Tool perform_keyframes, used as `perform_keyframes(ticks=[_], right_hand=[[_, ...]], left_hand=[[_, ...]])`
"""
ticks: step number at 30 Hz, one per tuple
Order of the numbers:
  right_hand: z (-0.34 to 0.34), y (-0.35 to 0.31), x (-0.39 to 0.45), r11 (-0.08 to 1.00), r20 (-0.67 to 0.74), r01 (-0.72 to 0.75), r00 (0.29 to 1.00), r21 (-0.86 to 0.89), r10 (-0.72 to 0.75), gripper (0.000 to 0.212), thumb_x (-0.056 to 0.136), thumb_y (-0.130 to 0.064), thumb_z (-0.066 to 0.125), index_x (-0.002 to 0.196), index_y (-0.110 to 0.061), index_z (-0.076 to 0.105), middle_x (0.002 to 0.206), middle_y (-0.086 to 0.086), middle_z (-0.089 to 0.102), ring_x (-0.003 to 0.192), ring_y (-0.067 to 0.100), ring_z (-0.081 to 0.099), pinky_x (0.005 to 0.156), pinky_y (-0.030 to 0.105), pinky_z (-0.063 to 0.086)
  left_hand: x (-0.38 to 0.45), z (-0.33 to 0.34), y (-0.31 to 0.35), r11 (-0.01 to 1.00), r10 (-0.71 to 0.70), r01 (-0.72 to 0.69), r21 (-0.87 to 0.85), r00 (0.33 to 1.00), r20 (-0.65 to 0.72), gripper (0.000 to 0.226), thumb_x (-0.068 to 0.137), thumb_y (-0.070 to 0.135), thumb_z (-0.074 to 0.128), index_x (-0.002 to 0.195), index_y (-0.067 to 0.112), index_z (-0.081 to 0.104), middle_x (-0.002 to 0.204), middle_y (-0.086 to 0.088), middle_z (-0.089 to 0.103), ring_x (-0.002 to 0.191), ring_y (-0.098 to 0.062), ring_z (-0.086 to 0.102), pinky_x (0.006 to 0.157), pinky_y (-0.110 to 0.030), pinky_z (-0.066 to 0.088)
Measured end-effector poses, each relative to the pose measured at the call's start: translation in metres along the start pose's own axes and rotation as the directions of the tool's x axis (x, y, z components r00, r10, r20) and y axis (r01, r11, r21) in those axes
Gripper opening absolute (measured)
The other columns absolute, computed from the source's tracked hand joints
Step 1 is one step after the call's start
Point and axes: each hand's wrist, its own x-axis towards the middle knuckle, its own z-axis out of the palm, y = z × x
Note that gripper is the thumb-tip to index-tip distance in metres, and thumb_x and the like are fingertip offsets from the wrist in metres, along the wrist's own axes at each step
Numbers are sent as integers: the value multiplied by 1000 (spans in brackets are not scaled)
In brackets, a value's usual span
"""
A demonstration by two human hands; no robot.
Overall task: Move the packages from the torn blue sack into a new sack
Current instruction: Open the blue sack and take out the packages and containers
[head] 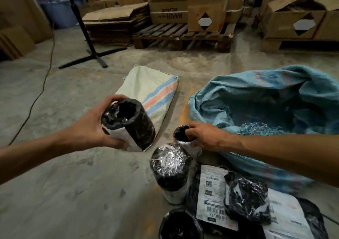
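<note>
None of the packages has reached the new sack [146,92] yet, as far as can be seen: it lies flat and folded on the concrete floor [73,183], mouth unopened, just beyond the left hand [93,128]. That hand grasps a black-wrapped cylindrical package [128,125] held above the sack's near edge. The right hand [203,137] pinches the rim of a second roll [183,137] standing beside the torn blue sack [266,106], which sags open and looks mostly emptied. Several more packages sit at the floor's near edge: a foil-topped roll [170,172], a flat labelled parcel [212,198], a crumpled bundle [247,198]. Opening the new sack and loading everything remains. Bare floor to the left gives ample room; a stand [86,51] and a pallet [183,36] stand well apart.
</note>
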Motion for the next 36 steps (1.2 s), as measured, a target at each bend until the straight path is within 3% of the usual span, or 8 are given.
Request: perform_keyframes(ticks=[6, 11, 15, 20, 25, 29, 32, 36], right_hand=[[12, -4, 3, 999, 70, -6, 998, 45, 3, 13, 84, -21, 72, 89, -17, 60, 107, 1, 51, 95, 21, 55, 78, 31, 47], [12, -3, 1, 998, 107, -11, 994, 54, 5, 21, 80, -24, 76, 84, -15, 58, 104, 1, 52, 91, 20, 55, 79, 37, 48], [10, -3, 3, 999, 167, 37, 985, 15, -39, 23, 78, -25, 78, 88, -14, 60, 104, 2, 53, 90, 19, 53, 79, 36, 47], [15, -3, 2, 999, 168, 50, 985, -5, -48, 24, 78, -27, 77, 88, -19, 57, 101, 0, 51, 86, 18, 52, 75, 36, 48], [19, 0, -2, 998, 196, 69, 978, -8, -66, 26, 84, -23, 67, 102, -18, 49, 103, 0, 50, 87, 19, 52, 78, 44, 50], [16, -3, -10, 984, 166, 125, 981, -124, -103, 39, 85, -15, 59, 116, -17, 37, 99, -4, 37, 83, 19, 50, 69, 40, 50], [11, -2, -15, 982, 109, 130, 987, -136, -115, 36, 82, -4, 50, 109, -21, 34, 97, -3, 36, 81, 16, 44, 63, 32, 42], [-2, 1, -29, 986, -42, 147, 988, -75, -150, 18, 82, -12, 34, 95, -24, 33, 87, -2, 41, 77, 17, 42, 65, 34, 42]], left_hand=[[-50, 16, -69, 969, -146, 95, 230, 966, 214, 101, 44, 23, 97, 129, 24, 41, 116, 13, 62, 107, -6, 62, 87, -23, 52], [-80, 62, -101, 962, -193, 111, 249, 922, 335, 100, 47, 38, 92, 127, 38, 32, 120, 20, 56, 111, 2, 56, 93, -25, 49], [-86, 99, -105, 971, -155, 70, 231, 915, 372, 97, 49, 31, 89, 126, 38, 31, 125, 13, 54, 113, 0, 53, 96, -20, 45], [-88, 130, -106, 975, -126, 38, 218, 904, 408, 95, 48, 29, 84, 126, 32, 31, 120, 11, 53, 107, -7, 54, 92, -31, 48], [-83, 125, -104, 976, -217, 173, 134, 843, 492, 107, 50, 23, 91, 132, 36, 22, 128, 12, 51, 115, -5, 54, 94, -30, 51], [-78, 113, -101, 936, -304, 349, 40, 749, 588, 125, 48, 34, 97, 138, 49, 13, 144, 13, 33, 132, -6, 42, 106, -32, 46], [-66, 99, -89, 905, -324, 422, -57, 769, 551, 89, 57, 51, 88, 127, 53, 34, 141, 17, 37, 133, -5, 38, 108, -39, 42], [-32, 89, -67, 931, -245, 306, -200, 929, 277, 33, 74, 50, 65, 99, 31, 57, 104, 11, 61, 99, -4, 56, 91, -36, 44]])
